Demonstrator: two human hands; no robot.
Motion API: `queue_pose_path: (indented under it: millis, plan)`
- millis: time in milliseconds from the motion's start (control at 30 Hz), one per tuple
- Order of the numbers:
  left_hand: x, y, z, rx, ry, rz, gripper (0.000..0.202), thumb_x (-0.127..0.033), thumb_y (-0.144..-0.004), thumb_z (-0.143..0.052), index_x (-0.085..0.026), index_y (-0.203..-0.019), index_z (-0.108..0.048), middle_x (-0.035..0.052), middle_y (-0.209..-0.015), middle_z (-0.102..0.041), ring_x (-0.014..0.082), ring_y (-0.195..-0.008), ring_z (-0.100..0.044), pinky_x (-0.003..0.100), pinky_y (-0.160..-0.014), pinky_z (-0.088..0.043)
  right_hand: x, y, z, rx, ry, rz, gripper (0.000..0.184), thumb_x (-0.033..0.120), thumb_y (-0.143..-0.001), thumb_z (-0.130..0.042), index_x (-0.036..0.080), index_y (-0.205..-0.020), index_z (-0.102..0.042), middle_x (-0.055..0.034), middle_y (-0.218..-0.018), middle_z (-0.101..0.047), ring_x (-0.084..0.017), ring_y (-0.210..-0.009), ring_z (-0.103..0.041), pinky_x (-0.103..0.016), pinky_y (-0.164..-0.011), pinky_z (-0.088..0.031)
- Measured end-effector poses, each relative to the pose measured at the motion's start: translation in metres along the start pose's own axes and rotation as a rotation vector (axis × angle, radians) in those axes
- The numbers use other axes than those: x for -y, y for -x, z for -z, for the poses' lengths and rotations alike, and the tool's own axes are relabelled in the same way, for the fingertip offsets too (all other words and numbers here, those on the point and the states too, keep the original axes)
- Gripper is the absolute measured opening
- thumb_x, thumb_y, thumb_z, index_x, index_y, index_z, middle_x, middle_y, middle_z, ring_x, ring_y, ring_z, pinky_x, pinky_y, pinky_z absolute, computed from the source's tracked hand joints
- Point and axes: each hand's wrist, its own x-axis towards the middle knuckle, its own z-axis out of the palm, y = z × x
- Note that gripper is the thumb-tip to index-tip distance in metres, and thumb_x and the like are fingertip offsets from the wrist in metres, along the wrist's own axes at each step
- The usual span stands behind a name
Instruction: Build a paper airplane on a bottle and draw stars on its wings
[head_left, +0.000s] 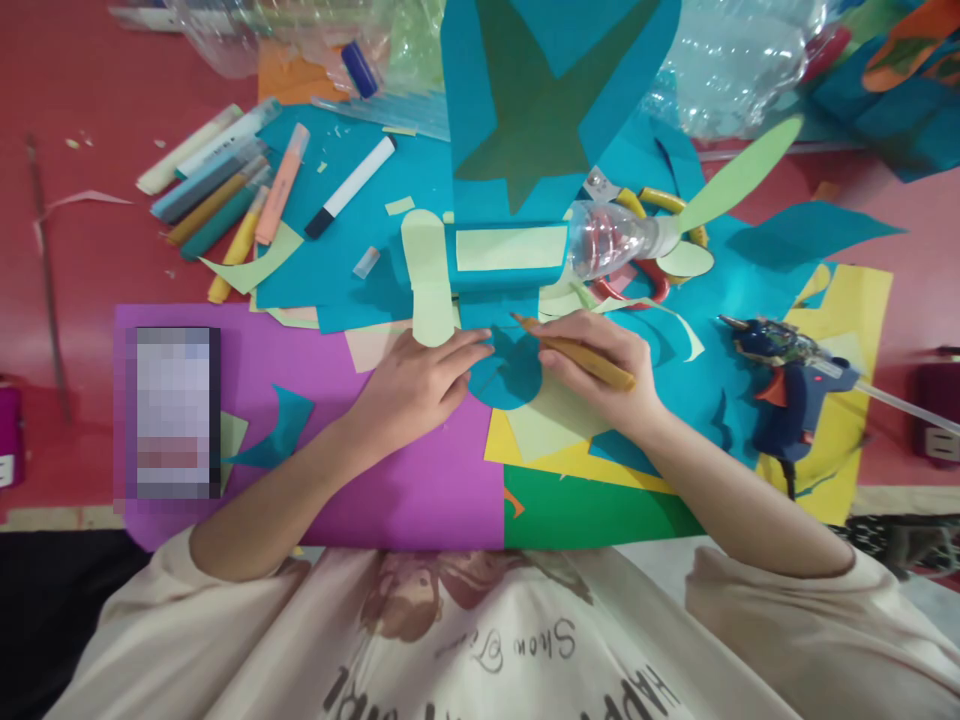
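My right hand (604, 365) grips a mustard-coloured marker (592, 360), its tip pointing left, over a blue paper piece (514, 380) with a rounded end. My left hand (431, 375) lies with fingers stretched out at the left edge of that piece. Just above the left fingers is a pale green paper cutout (429, 275) with rounded ends. Beyond the hands, a blue paper shape (480, 140) carries a dark star (536, 110) and a pale green strip (511, 248). Whether the blue parts are joined, I cannot tell.
Several markers (214, 180) lie at the upper left, a phone (176, 410) at the left. A cut bottle top (615, 240) rests beside scissors (649, 290). At the right lies a glue gun (795, 385). Purple paper (405, 490) and scraps cover the near side.
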Motion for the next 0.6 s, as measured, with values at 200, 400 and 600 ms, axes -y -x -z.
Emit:
queue_pose_path:
  millis: [200, 400, 600]
  plan:
    - [-0.0027, 0.0005, 0.0008, -0.017, -0.027, -0.011, 0.034, -0.009, -0.094, -0.044, -0.016, -0.122, -0.062, 0.0096, -0.128, -0.066, 0.026, -0.113, -0.066, 0.042, -0.092, -0.053, -0.004, -0.0035, -0.0019, 0.025, 0.034, -0.102, 0.023, 0.032, -0.088, -0.062, 0.021, -0.107, -0.071, -0.0061, -0.103, -0.076, -0.019, -0.09, -0.072, -0.031, -0.077, -0.058]
    - [-0.0044, 0.0006, 0.0012, -0.026, -0.024, -0.012, 0.035, -0.008, -0.093, -0.045, -0.015, -0.122, -0.062, 0.0085, -0.13, -0.065, 0.0256, -0.115, -0.065, 0.042, -0.094, -0.053, -0.0071, -0.0031, -0.0044, 0.018, 0.08, -0.088, 0.024, 0.031, -0.087, -0.065, 0.019, -0.106, -0.07, -0.0053, -0.099, -0.076, -0.015, -0.076, -0.069, -0.026, -0.066, -0.056]
    - [-0.003, 0.0008, 0.0, -0.053, -0.032, -0.022, 0.033, -0.008, -0.093, -0.045, -0.015, -0.119, -0.064, 0.0085, -0.127, -0.067, 0.0271, -0.113, -0.065, 0.046, -0.095, -0.053, -0.0069, -0.0054, -0.0033, 0.039, 0.13, -0.095, 0.024, 0.032, -0.088, -0.063, 0.021, -0.108, -0.07, -0.0061, -0.103, -0.076, -0.018, -0.086, -0.071, -0.029, -0.073, -0.057]
